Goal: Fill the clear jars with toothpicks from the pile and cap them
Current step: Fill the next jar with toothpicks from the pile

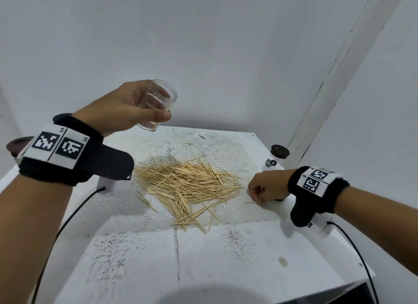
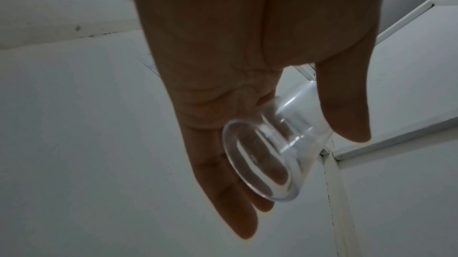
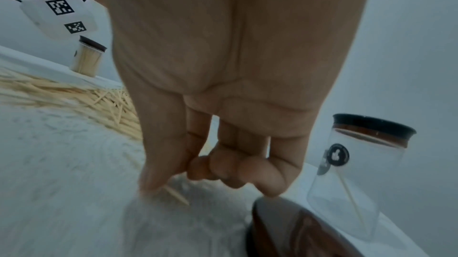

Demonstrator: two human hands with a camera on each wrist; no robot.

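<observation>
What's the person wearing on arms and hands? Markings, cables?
Hands bare, no sleeves. Each wrist has a black band: left band, right band, both with white panels of square black-and-white code markers. Under each hangs a white camera unit with a thin black cable.

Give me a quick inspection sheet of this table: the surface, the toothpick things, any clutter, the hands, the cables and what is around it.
Surface: white table, speckled with dark marks, a lace mat under the pile.
Job's things: toothpick pile loose at the middle; empty clear jar held in the air, uncapped; capped jar holding one toothpick; capped jar full of toothpicks at the far side.
Clutter: dark round lid lying by the right hand.
Hands: left hand grips the empty clear jar; right hand pinches toothpicks at the pile's edge.
Cables: black leads hang from both wrist cameras.
Surroundings: plain white walls.
</observation>
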